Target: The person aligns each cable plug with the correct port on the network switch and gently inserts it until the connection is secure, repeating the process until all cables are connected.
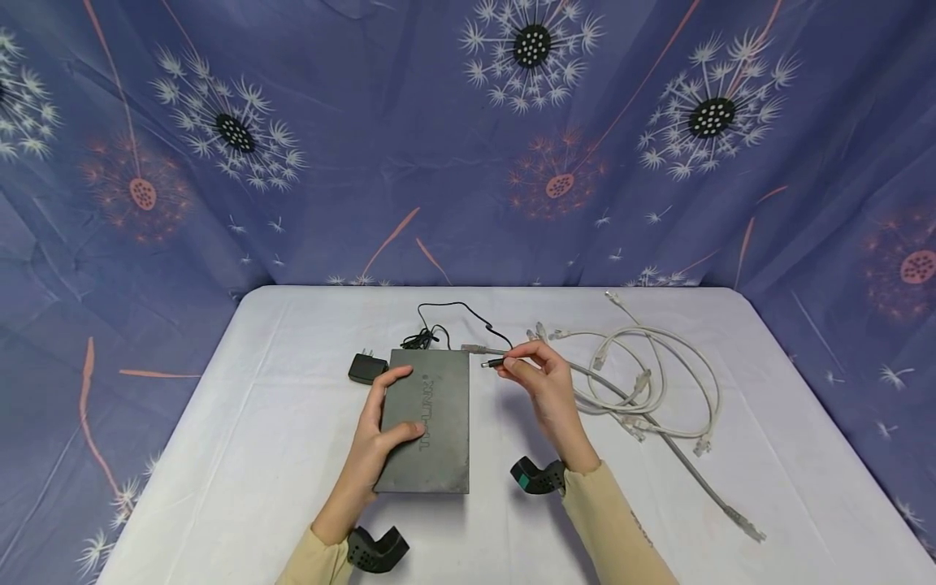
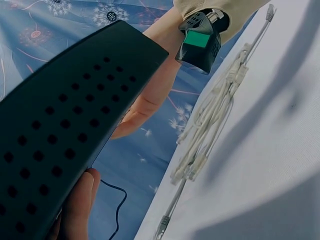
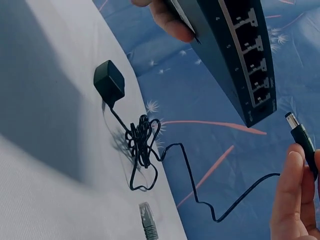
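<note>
My left hand point(image 1: 376, 439) grips a dark grey network switch point(image 1: 442, 422), thumb across its top, holding it raised over the table. In the right wrist view a row of Ethernet ports point(image 3: 252, 55) shows along one side of the switch. Vent holes dot its edge in the left wrist view. My right hand point(image 1: 544, 394) pinches a black barrel power plug point(image 3: 301, 134) between thumb and fingers, its metal tip near the switch's far corner but apart from it. From the plug, a thin black cord runs to a tied bundle point(image 3: 142, 142) and a black power adapter point(image 1: 367, 368).
White Ethernet cables point(image 1: 658, 382) lie coiled on the right side of the white table point(image 1: 292, 341). A thicker grey Ethernet cable point(image 1: 691, 467) crosses beneath them, one end passing behind my right hand. A blue dandelion-print curtain point(image 1: 366, 146) hangs behind the table.
</note>
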`<state>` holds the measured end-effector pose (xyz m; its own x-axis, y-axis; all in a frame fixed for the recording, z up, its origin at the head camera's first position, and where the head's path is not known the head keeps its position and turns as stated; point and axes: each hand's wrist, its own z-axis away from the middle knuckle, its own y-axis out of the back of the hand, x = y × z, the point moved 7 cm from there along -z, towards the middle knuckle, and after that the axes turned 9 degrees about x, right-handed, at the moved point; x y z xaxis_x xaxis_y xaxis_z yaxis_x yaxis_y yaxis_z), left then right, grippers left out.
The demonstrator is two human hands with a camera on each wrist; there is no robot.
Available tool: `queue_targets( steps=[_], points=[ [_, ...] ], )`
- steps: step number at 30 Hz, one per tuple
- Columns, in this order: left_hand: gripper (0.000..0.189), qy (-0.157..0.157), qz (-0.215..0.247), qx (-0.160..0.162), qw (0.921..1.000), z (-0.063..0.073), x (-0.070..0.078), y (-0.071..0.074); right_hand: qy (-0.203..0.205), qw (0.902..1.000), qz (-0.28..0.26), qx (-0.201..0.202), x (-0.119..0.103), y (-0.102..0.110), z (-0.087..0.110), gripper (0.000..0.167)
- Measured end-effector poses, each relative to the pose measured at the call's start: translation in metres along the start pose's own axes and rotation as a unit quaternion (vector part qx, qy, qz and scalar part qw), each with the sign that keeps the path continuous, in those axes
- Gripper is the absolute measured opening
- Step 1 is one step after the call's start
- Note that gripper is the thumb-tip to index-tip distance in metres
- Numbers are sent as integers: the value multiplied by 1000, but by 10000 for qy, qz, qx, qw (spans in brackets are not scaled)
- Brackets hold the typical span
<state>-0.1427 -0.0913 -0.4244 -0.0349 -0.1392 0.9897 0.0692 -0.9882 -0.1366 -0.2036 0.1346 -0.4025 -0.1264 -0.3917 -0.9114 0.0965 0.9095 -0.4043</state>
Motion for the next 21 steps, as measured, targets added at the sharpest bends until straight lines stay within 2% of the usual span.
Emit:
queue_targets(
  steps=[21],
  points=[
    [70,-149,-5,-174,9997,2,7,-9,20,10000,-9,77,0,-7,2,16]
  ],
)
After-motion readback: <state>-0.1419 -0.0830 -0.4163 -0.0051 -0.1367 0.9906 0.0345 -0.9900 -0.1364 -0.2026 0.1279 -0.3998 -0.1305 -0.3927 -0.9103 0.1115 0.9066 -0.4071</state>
